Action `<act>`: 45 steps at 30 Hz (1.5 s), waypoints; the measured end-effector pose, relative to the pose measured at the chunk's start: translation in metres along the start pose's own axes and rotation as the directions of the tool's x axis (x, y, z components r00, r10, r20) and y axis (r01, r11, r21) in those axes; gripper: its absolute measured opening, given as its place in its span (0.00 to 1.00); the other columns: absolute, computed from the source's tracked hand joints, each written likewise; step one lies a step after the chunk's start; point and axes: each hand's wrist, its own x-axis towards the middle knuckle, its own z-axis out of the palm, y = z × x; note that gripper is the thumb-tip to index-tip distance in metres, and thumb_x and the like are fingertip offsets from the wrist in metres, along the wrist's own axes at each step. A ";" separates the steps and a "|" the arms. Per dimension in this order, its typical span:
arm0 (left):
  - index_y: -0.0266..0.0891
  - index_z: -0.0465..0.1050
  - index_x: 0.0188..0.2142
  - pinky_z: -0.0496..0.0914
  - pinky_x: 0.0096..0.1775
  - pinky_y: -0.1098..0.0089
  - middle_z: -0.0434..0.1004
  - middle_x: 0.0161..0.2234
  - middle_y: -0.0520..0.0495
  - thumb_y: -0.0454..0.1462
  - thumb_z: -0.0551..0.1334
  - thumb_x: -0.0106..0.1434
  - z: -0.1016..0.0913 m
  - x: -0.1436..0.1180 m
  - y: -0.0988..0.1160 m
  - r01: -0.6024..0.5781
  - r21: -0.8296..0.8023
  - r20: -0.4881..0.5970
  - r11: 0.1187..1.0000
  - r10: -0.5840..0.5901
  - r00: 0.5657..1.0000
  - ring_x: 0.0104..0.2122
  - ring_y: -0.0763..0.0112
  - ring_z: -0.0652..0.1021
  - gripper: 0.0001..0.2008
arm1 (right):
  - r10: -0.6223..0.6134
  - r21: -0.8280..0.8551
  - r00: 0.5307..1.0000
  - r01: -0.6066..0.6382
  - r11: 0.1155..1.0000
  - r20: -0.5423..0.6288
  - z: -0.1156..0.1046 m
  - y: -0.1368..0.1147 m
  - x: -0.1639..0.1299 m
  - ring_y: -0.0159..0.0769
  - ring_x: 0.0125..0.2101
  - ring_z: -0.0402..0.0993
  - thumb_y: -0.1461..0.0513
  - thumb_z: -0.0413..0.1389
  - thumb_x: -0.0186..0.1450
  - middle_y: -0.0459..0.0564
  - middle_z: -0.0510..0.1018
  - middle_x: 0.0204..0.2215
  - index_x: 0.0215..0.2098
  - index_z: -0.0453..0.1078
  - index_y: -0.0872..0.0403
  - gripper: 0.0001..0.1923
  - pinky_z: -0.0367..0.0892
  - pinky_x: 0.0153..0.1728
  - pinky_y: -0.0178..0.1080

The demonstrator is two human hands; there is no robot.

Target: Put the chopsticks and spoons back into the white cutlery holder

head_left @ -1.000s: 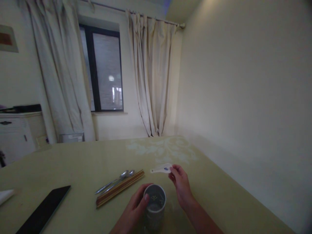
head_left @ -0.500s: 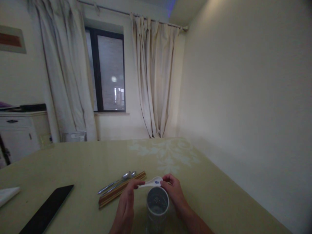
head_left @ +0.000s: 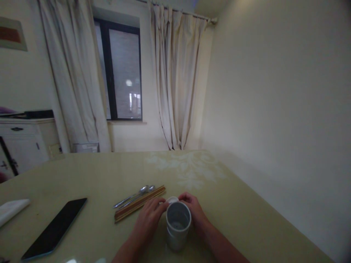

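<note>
Right now both hands meet at the far rim of the grey cylindrical holder (head_left: 178, 224), which stands upright on the tabletop (head_left: 246, 219) close to the person. The left hand (head_left: 149, 215) lies against the holder's left side with its fingertips curled up at the rim; the right hand (head_left: 195, 212) mirrors it on the right. Between their fingertips sits a white ceramic spoon (head_left: 172, 199), pinched from both ends, of which only a small pale part shows just behind the rim (its handle is hidden, so I cannot tell whether it already points into the holder).

Judging by this, the step is getting the spoon to stand in the holder. It would go best with one hand steadying the holder's wall, since it looks tall and light enough to tip, while the other lowers the spoon handle-down, letting go only when it rests against the inside.

Just to the left lie wooden chopsticks (head_left: 139, 208) with two metal spoons (head_left: 134, 195) touching them; a dark phone (head_left: 55, 228) lies well apart, further left.
</note>
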 end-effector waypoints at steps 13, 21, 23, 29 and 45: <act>0.41 0.78 0.53 0.72 0.51 0.54 0.82 0.56 0.40 0.37 0.46 0.77 -0.058 -0.020 -0.104 0.701 0.289 -0.176 0.652 -0.683 0.708 0.51 0.52 0.82 0.22 | 0.003 0.075 0.999 -0.006 0.997 0.033 -0.008 -0.005 0.001 0.35 0.29 0.76 0.45 0.73 0.51 0.48 0.81 0.27 0.28 0.77 0.55 0.23 0.67 0.32 0.35; 0.46 0.80 0.54 0.71 0.54 0.53 0.84 0.54 0.41 0.39 0.48 0.76 -0.055 -0.027 -0.111 0.720 0.337 -0.049 0.607 -0.752 0.657 0.55 0.51 0.80 0.21 | -0.291 -0.247 0.957 0.283 0.927 0.003 -0.021 -0.006 0.014 0.39 0.28 0.72 0.42 0.69 0.56 0.47 0.77 0.24 0.26 0.74 0.53 0.24 0.66 0.32 0.39; 0.46 0.80 0.54 0.71 0.54 0.53 0.84 0.54 0.40 0.39 0.48 0.76 -0.055 -0.027 -0.113 0.717 0.338 -0.026 0.610 -0.755 0.655 0.55 0.50 0.80 0.22 | -0.333 -0.272 0.943 0.317 0.909 -0.013 -0.024 -0.006 0.016 0.39 0.29 0.72 0.43 0.67 0.58 0.47 0.77 0.24 0.26 0.74 0.53 0.23 0.66 0.34 0.40; 0.50 0.82 0.54 0.71 0.56 0.53 0.83 0.57 0.46 0.37 0.46 0.75 -0.056 -0.028 -0.115 0.702 0.314 -0.029 0.640 -0.732 0.680 0.57 0.52 0.79 0.25 | -0.392 -0.319 0.920 0.365 0.875 -0.022 -0.024 -0.004 0.018 0.40 0.29 0.72 0.39 0.61 0.62 0.49 0.77 0.25 0.27 0.74 0.53 0.26 0.66 0.34 0.40; 0.49 0.83 0.51 0.66 0.60 0.53 0.84 0.56 0.45 0.39 0.54 0.74 -0.060 -0.014 -0.079 0.560 0.390 -0.176 0.731 -0.538 0.824 0.58 0.54 0.78 0.18 | -0.389 -0.471 0.890 0.244 0.848 -0.238 -0.014 0.011 0.034 0.40 0.26 0.71 0.36 0.54 0.63 0.48 0.75 0.21 0.21 0.68 0.51 0.30 0.62 0.31 0.40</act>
